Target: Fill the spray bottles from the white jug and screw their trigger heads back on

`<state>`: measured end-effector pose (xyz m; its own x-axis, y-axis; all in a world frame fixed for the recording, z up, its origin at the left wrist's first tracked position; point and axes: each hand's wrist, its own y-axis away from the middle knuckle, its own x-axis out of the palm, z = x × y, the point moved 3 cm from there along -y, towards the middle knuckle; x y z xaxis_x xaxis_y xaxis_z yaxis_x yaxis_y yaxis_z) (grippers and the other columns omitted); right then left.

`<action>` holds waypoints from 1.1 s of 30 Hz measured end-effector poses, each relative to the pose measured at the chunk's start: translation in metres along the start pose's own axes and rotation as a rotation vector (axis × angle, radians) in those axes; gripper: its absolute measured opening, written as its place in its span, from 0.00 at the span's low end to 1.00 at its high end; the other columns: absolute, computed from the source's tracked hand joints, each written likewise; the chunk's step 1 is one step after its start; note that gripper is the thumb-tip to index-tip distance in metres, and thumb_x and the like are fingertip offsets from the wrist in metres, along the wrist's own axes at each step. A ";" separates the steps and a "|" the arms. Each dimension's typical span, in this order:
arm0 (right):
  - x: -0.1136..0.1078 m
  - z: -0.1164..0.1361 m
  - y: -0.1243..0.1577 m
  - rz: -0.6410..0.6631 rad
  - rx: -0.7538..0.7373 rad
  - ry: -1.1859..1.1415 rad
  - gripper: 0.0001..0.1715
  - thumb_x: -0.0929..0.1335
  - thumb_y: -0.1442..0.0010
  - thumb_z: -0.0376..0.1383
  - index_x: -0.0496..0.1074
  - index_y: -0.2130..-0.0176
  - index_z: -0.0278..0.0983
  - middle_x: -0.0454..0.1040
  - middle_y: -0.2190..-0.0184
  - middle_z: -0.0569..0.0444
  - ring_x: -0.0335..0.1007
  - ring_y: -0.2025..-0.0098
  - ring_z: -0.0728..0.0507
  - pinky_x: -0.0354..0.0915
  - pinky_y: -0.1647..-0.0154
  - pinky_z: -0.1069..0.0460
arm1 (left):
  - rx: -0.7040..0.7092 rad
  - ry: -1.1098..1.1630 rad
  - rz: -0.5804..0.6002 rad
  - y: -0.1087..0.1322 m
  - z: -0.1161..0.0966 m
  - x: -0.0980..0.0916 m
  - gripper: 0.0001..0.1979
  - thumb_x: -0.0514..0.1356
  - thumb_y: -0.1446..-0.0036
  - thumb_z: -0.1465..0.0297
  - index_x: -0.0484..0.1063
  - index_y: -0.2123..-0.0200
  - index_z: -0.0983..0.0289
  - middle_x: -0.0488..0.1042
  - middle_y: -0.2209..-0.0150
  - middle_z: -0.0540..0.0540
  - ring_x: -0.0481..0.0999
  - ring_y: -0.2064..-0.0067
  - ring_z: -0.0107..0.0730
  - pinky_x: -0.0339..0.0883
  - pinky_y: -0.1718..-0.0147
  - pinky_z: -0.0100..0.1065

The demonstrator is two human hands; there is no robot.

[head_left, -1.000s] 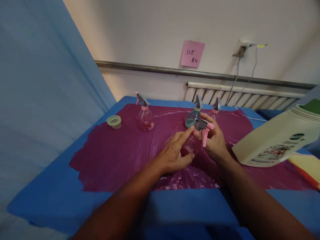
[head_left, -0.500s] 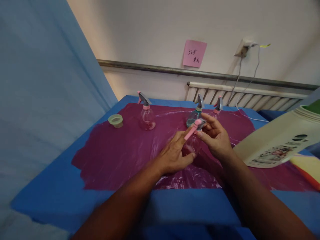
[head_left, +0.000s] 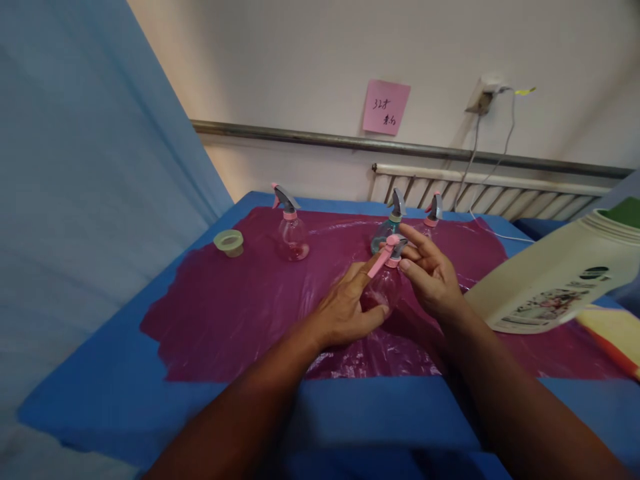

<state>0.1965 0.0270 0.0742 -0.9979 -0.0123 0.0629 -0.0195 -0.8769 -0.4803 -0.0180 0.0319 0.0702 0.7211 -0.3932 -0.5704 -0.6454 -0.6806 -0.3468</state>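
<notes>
My left hand [head_left: 345, 310] wraps round the body of a small clear pink spray bottle [head_left: 383, 290] standing on the magenta plastic sheet [head_left: 240, 313]. Its grey and pink trigger head [head_left: 390, 252] sits on the bottle's neck. My right hand [head_left: 430, 277] is at that head, with thumb and fingertips pinched on its collar. Three more spray bottles stand behind: a pink one [head_left: 291, 233] at the left, a teal one [head_left: 389, 223] and another pink one [head_left: 433, 212] just past my hands.
A pale green cap [head_left: 229, 242] lies at the sheet's left. A big cream jug [head_left: 555, 277] lies tilted at the right. The blue-covered table [head_left: 125, 387] meets a blue curtain [head_left: 75, 200] on the left. A radiator [head_left: 500, 193] and wall stand behind.
The trigger head has turned in my right hand: its pink lever pointed down a second ago and now points left and up. My left hand has kept its hold on the bottle.
</notes>
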 end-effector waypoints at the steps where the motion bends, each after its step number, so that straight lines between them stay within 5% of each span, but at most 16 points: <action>1: 0.000 0.000 0.000 -0.007 0.006 -0.005 0.39 0.81 0.30 0.50 0.74 0.26 0.55 0.88 0.40 0.49 0.86 0.37 0.34 0.80 0.32 0.32 | 0.001 -0.005 0.001 0.000 0.001 0.001 0.55 0.70 0.32 0.67 0.48 0.11 0.43 0.69 0.21 0.60 0.74 0.22 0.59 0.70 0.22 0.61; 5: 0.002 0.003 -0.002 -0.053 -0.002 -0.026 0.40 0.86 0.36 0.47 0.78 0.31 0.54 0.86 0.36 0.50 0.86 0.37 0.36 0.80 0.30 0.35 | 0.018 -0.029 -0.019 0.001 0.004 0.003 0.54 0.71 0.32 0.66 0.50 0.11 0.46 0.61 0.15 0.61 0.63 0.15 0.62 0.62 0.18 0.66; 10: 0.002 0.003 -0.004 -0.101 0.032 0.038 0.49 0.89 0.43 0.49 0.76 0.30 0.50 0.86 0.36 0.47 0.86 0.38 0.34 0.81 0.31 0.35 | -0.020 -0.037 -0.002 0.003 0.006 0.004 0.55 0.71 0.32 0.66 0.47 0.10 0.45 0.61 0.15 0.61 0.66 0.16 0.62 0.67 0.20 0.66; 17: 0.000 0.003 0.000 -0.036 -0.011 -0.002 0.41 0.84 0.34 0.50 0.77 0.28 0.55 0.84 0.31 0.50 0.83 0.32 0.34 0.76 0.25 0.34 | 0.005 -0.020 -0.013 0.001 0.005 0.003 0.58 0.71 0.33 0.67 0.41 0.10 0.46 0.52 0.11 0.60 0.59 0.13 0.62 0.61 0.17 0.68; 24: -0.002 0.002 0.000 -0.046 0.040 0.059 0.37 0.85 0.35 0.49 0.81 0.32 0.50 0.86 0.34 0.49 0.86 0.36 0.35 0.79 0.28 0.35 | 0.011 -0.013 -0.070 -0.001 0.006 0.002 0.58 0.72 0.33 0.67 0.43 0.11 0.49 0.66 0.17 0.66 0.68 0.17 0.63 0.67 0.20 0.68; 29: -0.003 -0.001 -0.001 -0.126 0.030 0.073 0.38 0.89 0.42 0.47 0.82 0.37 0.51 0.89 0.45 0.52 0.87 0.44 0.38 0.83 0.36 0.38 | 0.005 -0.030 -0.110 0.000 0.013 0.007 0.61 0.74 0.34 0.66 0.40 0.10 0.51 0.57 0.13 0.67 0.58 0.12 0.64 0.60 0.17 0.70; 33: -0.003 -0.003 0.000 -0.131 0.010 0.124 0.41 0.89 0.43 0.46 0.81 0.35 0.50 0.88 0.49 0.52 0.86 0.47 0.38 0.83 0.40 0.39 | 0.003 -0.041 -0.111 0.000 0.014 0.009 0.62 0.73 0.34 0.66 0.37 0.10 0.54 0.59 0.14 0.68 0.61 0.14 0.63 0.60 0.17 0.69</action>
<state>0.1992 0.0290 0.0714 -0.9868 0.1614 0.0162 -0.1502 -0.8719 -0.4661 -0.0147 0.0371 0.0547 0.7773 -0.2904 -0.5581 -0.5632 -0.7166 -0.4115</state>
